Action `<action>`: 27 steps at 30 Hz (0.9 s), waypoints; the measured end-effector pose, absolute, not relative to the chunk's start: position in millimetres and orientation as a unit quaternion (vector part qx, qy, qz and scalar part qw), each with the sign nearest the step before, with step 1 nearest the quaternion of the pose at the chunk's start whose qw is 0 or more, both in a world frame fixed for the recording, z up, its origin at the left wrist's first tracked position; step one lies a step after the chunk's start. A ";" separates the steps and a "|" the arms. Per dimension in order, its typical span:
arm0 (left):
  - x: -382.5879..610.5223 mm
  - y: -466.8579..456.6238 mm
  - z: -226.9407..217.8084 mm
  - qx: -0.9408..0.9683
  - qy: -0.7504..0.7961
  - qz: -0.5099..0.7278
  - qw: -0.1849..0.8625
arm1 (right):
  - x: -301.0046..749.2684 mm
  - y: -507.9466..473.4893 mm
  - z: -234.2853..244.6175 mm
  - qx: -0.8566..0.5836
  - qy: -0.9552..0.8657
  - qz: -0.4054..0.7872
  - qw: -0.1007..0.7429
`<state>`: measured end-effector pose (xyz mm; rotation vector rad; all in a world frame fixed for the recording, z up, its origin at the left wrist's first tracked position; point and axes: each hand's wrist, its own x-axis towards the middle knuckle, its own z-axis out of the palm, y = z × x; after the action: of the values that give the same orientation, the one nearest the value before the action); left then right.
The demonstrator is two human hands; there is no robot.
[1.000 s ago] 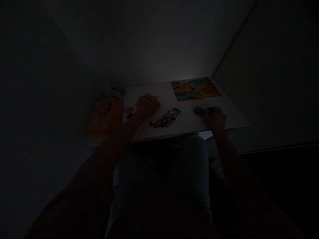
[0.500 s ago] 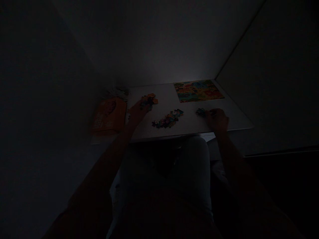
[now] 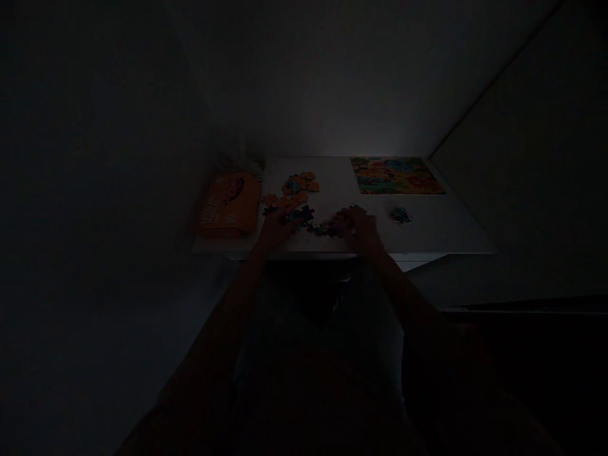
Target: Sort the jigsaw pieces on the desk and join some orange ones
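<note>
Head view, light: very dim; only the white table [image 3: 441, 231] shows clearly.
Your left hand [image 3: 277, 229]: it lies on the left end of the mixed pieces [image 3: 319, 228]; you cannot tell whether it pinches one.
Your right hand [image 3: 360, 227]: it lies on the right end of the same cluster, fingers curled down; its grip is equally unclear.
Where the pieces lie: near the front edge, between your hands.
Nearby: the orange pile [image 3: 298, 185] is just behind, the blue clump [image 3: 399, 216] apart to the right, the orange box [image 3: 228, 206] at left, and the picture sheet [image 3: 396, 175] far right.
Step in hand: probably gathering or joining this cluster.
Next move calls for: a light, level touch, so that joined pieces stay flat.
</note>
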<state>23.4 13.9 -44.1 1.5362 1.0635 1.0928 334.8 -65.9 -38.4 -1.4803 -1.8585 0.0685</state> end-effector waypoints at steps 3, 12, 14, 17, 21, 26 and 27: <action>21.2 14.3 -49.8 0.641 0.425 0.439 0.465 | 284.3 -41.3 -29.4 -0.558 -0.736 0.103 0.368; 18.0 24.4 -61.5 0.606 0.430 0.490 0.456 | 286.8 -25.7 -17.9 -0.563 -0.604 0.289 0.485; 19.9 26.5 -61.8 0.575 0.444 0.505 0.466 | 297.6 -29.3 -16.4 -0.569 -0.573 0.299 0.508; 21.9 28.5 -61.8 0.548 0.456 0.515 0.476 | 314.4 -34.5 -13.6 -0.581 -0.557 0.287 0.519; 20.6 28.4 -63.1 0.552 0.445 0.507 0.490 | 338.5 -40.9 -10.1 -0.589 -0.549 0.266 0.531; 18.1 28.7 -67.1 0.579 0.445 0.511 0.454 | 363.7 -45.9 -9.4 -0.607 -0.541 0.237 0.532; 17.9 29.1 -67.5 0.575 0.445 0.516 0.453 | 368.3 -46.4 -9.4 -0.613 -0.538 0.231 0.530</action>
<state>17.9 29.1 -67.5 1.4204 1.0994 1.2742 368.3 -46.4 -9.4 -1.4638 -1.2847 0.5502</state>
